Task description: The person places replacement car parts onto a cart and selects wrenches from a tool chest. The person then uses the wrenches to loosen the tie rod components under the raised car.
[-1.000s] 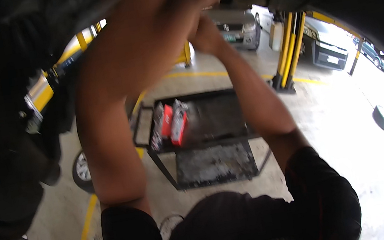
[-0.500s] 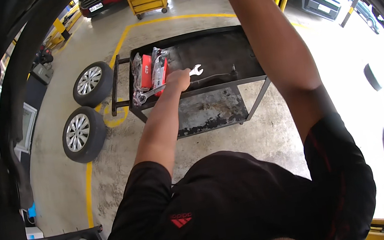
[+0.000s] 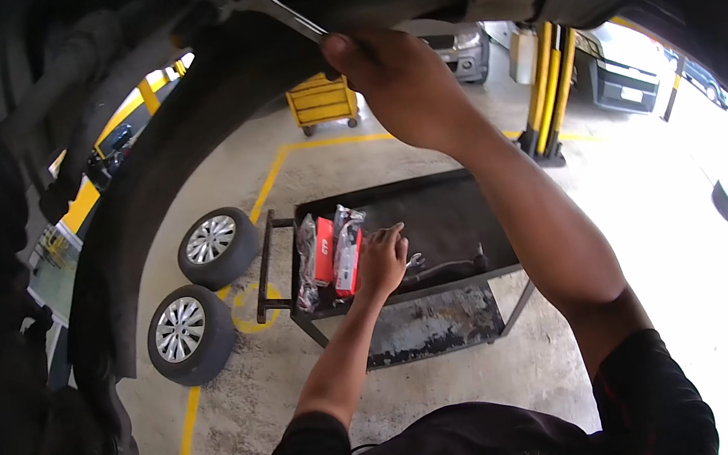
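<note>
My right hand (image 3: 393,80) grips a silver spanner (image 3: 288,16) raised to a metal fitting (image 3: 211,13) on the car's underside. Below, my left hand (image 3: 381,253) is over the black trolley's top (image 3: 418,205) with fingers apart, beside two red boxes (image 3: 323,251) and their clear plastic wrappings. A second silver spanner (image 3: 415,262) lies just right of that hand, partly hidden by it. A long dark metal part (image 3: 453,267) with an upright end rests along the trolley's near edge.
Two wheels (image 3: 178,329) lie on the floor left of the trolley. Behind stand a yellow tool cabinet (image 3: 320,99), yellow lift posts (image 3: 552,93) and parked vehicles (image 3: 617,82). Dark suspension parts and wheel-arch edges (image 3: 97,317) curve around me at the left and top.
My left hand came down from overhead, grasped a spanner on the trolley, and has now released it. My right hand is raised with a spanner at the underside. The view has shifted.
</note>
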`<state>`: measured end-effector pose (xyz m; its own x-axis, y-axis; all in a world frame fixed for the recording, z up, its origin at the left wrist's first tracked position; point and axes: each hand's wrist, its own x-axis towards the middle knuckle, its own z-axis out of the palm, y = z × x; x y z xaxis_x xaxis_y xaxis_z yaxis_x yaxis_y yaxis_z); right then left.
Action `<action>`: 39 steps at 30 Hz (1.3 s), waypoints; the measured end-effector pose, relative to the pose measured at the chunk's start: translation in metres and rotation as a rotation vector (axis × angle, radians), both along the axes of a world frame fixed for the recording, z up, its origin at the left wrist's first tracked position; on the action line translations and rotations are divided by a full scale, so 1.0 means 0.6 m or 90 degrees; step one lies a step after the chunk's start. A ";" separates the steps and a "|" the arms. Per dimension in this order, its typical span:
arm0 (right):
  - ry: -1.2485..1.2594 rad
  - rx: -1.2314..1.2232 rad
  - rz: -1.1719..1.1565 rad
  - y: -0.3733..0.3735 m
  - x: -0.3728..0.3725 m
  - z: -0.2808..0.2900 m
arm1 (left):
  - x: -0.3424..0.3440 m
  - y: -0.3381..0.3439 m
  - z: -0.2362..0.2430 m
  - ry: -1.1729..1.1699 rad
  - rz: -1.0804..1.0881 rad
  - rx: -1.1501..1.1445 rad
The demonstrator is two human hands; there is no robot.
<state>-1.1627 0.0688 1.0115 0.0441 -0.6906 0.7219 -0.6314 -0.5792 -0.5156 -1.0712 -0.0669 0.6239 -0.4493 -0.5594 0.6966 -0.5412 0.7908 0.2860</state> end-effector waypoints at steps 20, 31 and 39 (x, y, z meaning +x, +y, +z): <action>0.072 -0.100 -0.045 0.054 0.009 0.000 | 0.167 0.232 0.715 -0.025 0.413 -0.625; 0.022 -0.221 -0.067 -0.018 0.018 -0.044 | 0.156 0.281 0.751 0.144 0.311 -0.119; 0.086 -0.234 -0.098 0.042 -0.001 -0.007 | 0.150 0.288 0.742 0.071 0.280 -0.569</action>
<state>-1.1630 0.0940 1.0070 0.0711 -0.3941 0.9163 -0.7731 -0.6023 -0.1990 -0.9810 0.1059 1.0691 -0.2343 0.0900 0.9680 -0.8439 0.4756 -0.2484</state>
